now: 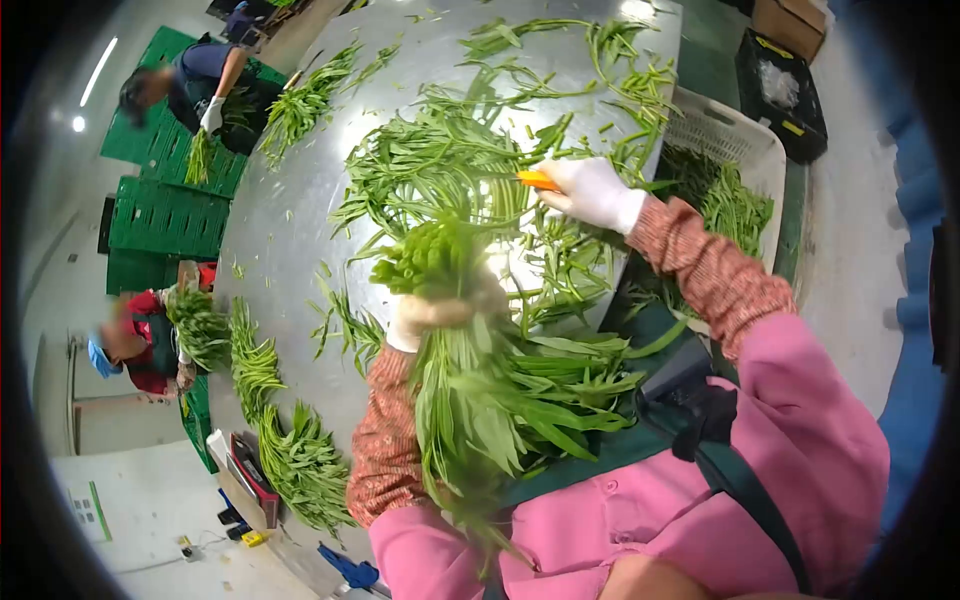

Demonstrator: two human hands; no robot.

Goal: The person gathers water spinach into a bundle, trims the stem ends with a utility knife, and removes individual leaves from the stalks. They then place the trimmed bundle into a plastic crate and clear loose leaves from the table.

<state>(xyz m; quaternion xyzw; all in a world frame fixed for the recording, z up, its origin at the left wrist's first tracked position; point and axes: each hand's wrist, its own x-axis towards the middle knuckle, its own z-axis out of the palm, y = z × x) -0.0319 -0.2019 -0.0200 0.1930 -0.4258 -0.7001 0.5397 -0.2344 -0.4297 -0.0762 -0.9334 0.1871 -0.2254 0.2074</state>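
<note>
My left hand (440, 315), in a white glove, is wrapped round a thick bunch of leafy greens (480, 400). The cut stem ends point up and away from me, and the leaves hang down toward my front. Further right, my right hand (590, 192), also gloved, grips an orange-handled tool (538, 180); its blade is too blurred to make out. That hand is above the table, apart from the bunch. Loose greens (430, 160) and cut stem pieces lie on the metal table (290, 230) beneath and beyond both hands.
A white crate (765, 150) holding greens stands at the right, with a black crate (785, 100) behind it. Two people work across the table at the left, each holding greens. More bunches (300, 460) lie along the left edge, near green crates (165, 215).
</note>
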